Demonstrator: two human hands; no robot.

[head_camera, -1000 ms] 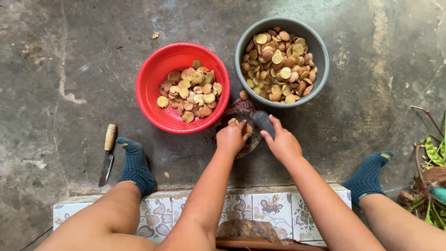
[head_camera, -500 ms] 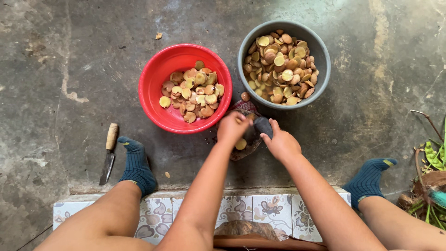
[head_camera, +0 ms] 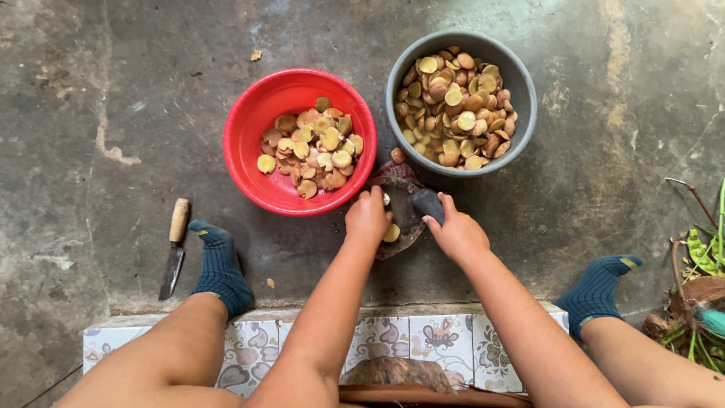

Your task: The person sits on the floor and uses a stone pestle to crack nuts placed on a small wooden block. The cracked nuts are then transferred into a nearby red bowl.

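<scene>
My left hand (head_camera: 367, 217) rests on the left rim of a dark wooden block (head_camera: 404, 219) on the concrete floor, fingers curled around a small seed piece; a pale seed half (head_camera: 391, 233) lies just beside it. My right hand (head_camera: 458, 233) grips a dark grey stone (head_camera: 427, 202) set down on the block's right side. Beyond the block stand a red bowl (head_camera: 249, 143) with sliced seed halves and a grey bowl (head_camera: 521, 91) heaped with more of them. One loose brown seed (head_camera: 397, 156) lies between the bowls.
A knife with a wooden handle (head_camera: 174, 248) lies on the floor left of my left sock (head_camera: 219, 268). My right sock (head_camera: 600, 287) is at the right, near green pods and plant debris (head_camera: 698, 287). A patterned tiled step (head_camera: 408, 340) runs under my legs.
The stone in my right hand came down from a raised position onto the block. My left hand shifted slightly left on the block, leaving a pale seed half beside it.
</scene>
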